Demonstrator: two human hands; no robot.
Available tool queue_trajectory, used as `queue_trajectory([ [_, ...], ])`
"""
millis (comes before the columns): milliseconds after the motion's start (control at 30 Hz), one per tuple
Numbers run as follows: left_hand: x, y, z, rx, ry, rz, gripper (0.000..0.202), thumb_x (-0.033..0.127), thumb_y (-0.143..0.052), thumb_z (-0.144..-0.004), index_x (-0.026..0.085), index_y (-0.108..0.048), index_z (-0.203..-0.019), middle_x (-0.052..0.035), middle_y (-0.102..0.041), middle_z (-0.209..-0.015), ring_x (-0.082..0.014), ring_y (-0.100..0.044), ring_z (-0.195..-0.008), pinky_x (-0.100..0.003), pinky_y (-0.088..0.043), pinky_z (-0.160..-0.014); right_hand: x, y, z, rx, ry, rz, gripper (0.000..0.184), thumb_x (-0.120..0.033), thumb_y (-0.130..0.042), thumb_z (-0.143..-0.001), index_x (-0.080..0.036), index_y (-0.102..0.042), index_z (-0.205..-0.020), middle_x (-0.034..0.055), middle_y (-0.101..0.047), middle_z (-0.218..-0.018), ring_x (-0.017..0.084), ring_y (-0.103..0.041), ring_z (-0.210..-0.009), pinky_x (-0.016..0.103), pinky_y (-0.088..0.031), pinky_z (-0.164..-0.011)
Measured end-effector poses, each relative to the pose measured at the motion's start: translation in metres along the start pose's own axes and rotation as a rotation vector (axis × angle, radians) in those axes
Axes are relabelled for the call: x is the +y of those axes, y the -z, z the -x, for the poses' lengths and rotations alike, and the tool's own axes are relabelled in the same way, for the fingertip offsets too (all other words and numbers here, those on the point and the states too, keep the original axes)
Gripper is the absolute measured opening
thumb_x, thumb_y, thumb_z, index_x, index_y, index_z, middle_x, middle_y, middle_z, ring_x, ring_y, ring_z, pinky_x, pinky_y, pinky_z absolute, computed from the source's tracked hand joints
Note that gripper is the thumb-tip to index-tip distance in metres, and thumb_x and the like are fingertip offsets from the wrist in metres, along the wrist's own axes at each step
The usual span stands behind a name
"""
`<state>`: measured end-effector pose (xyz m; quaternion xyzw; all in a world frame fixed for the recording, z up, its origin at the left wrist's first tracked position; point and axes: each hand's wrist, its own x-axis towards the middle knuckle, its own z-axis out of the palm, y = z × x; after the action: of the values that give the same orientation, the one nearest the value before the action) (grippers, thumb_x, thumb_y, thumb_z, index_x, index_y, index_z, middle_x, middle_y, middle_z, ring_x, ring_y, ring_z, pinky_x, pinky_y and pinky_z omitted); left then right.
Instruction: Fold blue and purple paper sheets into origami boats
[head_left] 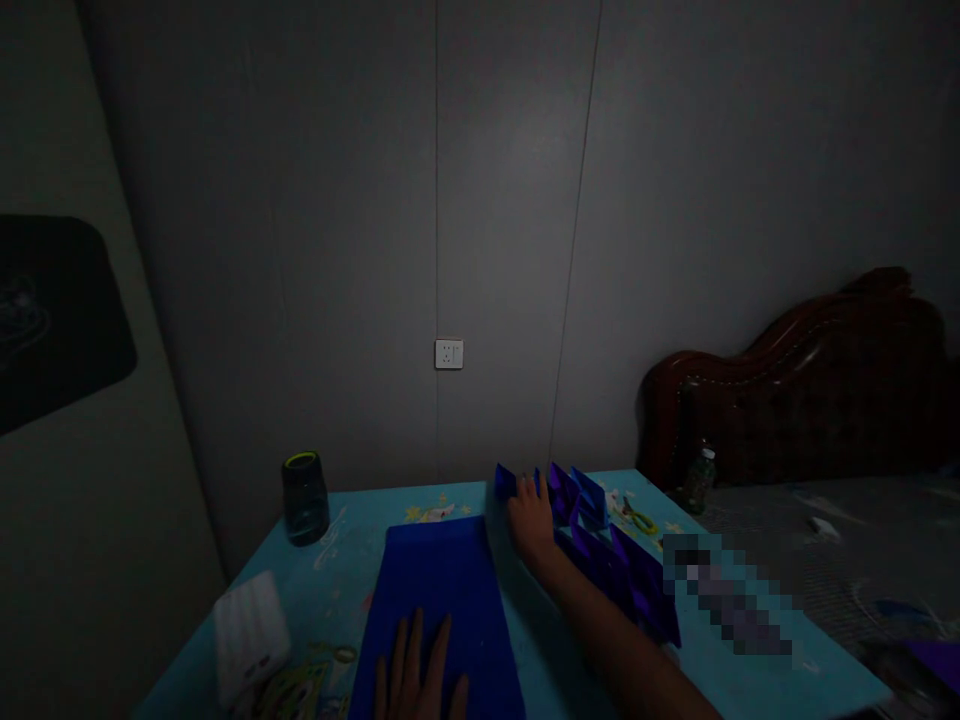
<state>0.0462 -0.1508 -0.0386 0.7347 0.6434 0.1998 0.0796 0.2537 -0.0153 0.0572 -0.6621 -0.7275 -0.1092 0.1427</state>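
Note:
A dark blue sheet of paper (442, 570) lies lengthwise on the table, with a crease across its far end. My left hand (420, 675) rests flat on its near part, fingers spread. Stretched across to the far side of the table, my right hand (531, 520) is closed on a folded dark blue paper (505, 483) whose points show on both sides of the fingers; the fingertips are partly hidden. Right beside it stand folded purple (562, 495) and blue paper pieces (590, 497). Larger folded purple pieces (645, 590) stand nearer, beside my right forearm.
A dark tumbler (305, 500) stands at the table's far left. White packaging (251, 635) and a yellow printed item (296, 690) lie near left. Green-handled scissors (640, 517) lie far right, near a blurred-out patch. A bottle (701, 480) stands beyond the table's right edge.

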Motion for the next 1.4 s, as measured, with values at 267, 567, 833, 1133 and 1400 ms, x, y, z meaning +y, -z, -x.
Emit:
queue_trajectory([
  [267,0.045,0.057,-0.032,0.132,0.037,1.011,0.059,0.047,-0.033,-0.096,0.023,-0.025,-0.149,-0.0108,-0.038,-0.152,-0.0220,-0.044,-0.135,-0.037,-0.041,-0.108,-0.036,0.009,0.109,0.384,0.165,-0.442,0.030,-0.017,-0.047,-0.092,-0.027,-0.068,-0.110,0.0101,-0.058,-0.132,0.029,-0.050,-0.126,0.053,-0.044,-0.102],
  [567,0.039,0.067,-0.051,0.282,0.076,0.943,0.047,0.027,-0.040,-0.090,0.017,-0.045,-0.135,-0.0118,-0.055,-0.139,-0.0220,-0.050,-0.129,-0.038,-0.039,-0.109,-0.073,0.016,0.136,0.285,0.185,-0.727,0.026,-0.031,-0.051,-0.093,-0.029,-0.069,-0.113,0.0100,-0.048,-0.141,0.030,-0.045,-0.131,0.054,-0.043,-0.105],
  [833,0.039,0.063,-0.051,0.175,-0.052,0.752,0.055,0.024,-0.040,-0.088,0.016,-0.040,-0.143,-0.0105,-0.047,-0.147,-0.0190,-0.041,-0.137,-0.037,-0.028,-0.116,-0.068,0.020,0.093,0.203,0.044,-0.913,0.033,-0.023,-0.047,-0.090,-0.021,-0.061,-0.120,0.0110,-0.065,-0.120,0.025,-0.061,-0.112,0.043,-0.048,-0.100],
  [1133,0.024,0.023,-0.055,0.210,-0.200,0.444,0.049,0.021,-0.035,-0.091,0.020,-0.048,-0.138,-0.0096,-0.056,-0.140,-0.0217,-0.053,-0.127,-0.039,-0.042,-0.108,-0.062,0.006,0.104,0.122,-0.117,-0.803,0.041,-0.010,-0.049,-0.078,-0.019,-0.050,-0.118,0.0103,-0.066,-0.112,0.024,-0.064,-0.100,0.035,-0.048,-0.087],
  [1400,0.020,0.013,-0.058,0.178,-0.296,0.210,0.049,0.018,-0.029,-0.092,0.020,-0.046,-0.138,-0.0119,-0.059,-0.131,-0.0239,-0.057,-0.121,-0.042,-0.045,-0.104,-0.055,0.012,0.103,0.070,-0.198,-0.750,0.026,-0.019,-0.054,-0.078,-0.020,-0.051,-0.104,0.0062,-0.068,-0.094,0.023,-0.065,-0.083,0.030,-0.044,-0.072],
])
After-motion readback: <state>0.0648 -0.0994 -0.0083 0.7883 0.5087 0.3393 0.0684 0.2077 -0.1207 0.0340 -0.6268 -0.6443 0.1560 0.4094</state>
